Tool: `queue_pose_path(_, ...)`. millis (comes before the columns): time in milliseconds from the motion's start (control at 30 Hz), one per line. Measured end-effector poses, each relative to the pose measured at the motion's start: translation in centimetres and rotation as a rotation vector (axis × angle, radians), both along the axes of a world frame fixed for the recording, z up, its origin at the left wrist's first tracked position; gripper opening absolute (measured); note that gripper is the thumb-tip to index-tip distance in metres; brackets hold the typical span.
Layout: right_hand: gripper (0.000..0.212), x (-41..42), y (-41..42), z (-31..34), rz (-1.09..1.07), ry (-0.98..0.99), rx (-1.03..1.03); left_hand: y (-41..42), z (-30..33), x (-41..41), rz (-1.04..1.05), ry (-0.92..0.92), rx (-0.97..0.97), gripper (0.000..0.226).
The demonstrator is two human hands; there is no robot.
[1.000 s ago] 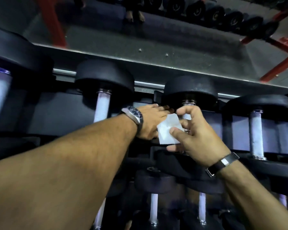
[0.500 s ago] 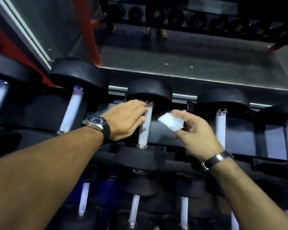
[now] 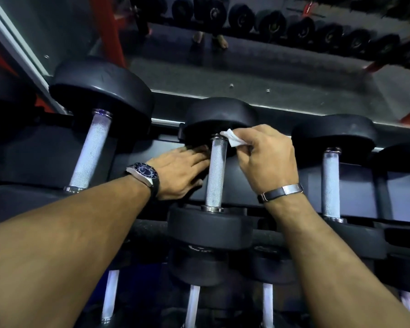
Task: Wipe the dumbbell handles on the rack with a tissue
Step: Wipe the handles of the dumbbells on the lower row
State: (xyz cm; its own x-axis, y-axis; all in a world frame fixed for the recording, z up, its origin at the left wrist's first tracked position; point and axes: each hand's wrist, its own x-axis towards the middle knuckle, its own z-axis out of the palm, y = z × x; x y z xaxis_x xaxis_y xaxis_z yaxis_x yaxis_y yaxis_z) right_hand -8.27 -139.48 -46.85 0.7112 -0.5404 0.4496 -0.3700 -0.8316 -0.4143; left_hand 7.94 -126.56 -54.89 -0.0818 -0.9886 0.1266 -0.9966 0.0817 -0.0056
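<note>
A black dumbbell with a knurled silver handle lies on the rack in the middle of the view. My right hand pinches a crumpled white tissue against the top right of that handle, just under the far head. My left hand lies flat with straight fingers on the rack just left of the handle, fingertips near its upper part. More dumbbells sit on either side, one handle to the left and one to the right.
A lower tier holds several more dumbbells with pale handles. Behind the rack a mirror reflects a row of dumbbells and red frame posts. Gaps between neighbouring handles are narrow.
My right hand has carried the tissue left and up onto the top of the middle handle. My left hand has slid up beside that handle, fingers straightened. The view moved closer.
</note>
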Motion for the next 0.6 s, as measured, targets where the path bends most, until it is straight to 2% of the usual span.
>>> queue_pose_path(100, 0.028, 0.3, 0.1, -0.7, 0.02, 0.01, -0.035, 0.3, -1.5, 0.7, -0.028, -0.02, -0.007, 0.06)
queue_pose_path(267, 0.04, 0.8, 1.7, -1.5, 0.151, 0.235, -0.12, 0.4, -2.1, 0.8, -0.017, -0.035, 0.002, 0.063)
queue_pose_path(400, 0.033, -0.5, 1.0, -1.9, 0.194, 0.324, -0.134, 0.1, -2.3, 0.9, -0.063, -0.04, -0.003, 0.062)
queue_pose_path(500, 0.038, 0.2, 0.9, -1.9, 0.141, 0.287, -0.063, -0.6, -1.7, 1.8, -0.206, -0.065, -0.056, 0.058)
queue_pose_path(600, 0.041, 0.4, 2.4, -2.0, 0.213, 0.335, -0.099, -1.5, -1.3, 3.1, -0.348, -0.037, -0.168, 0.045)
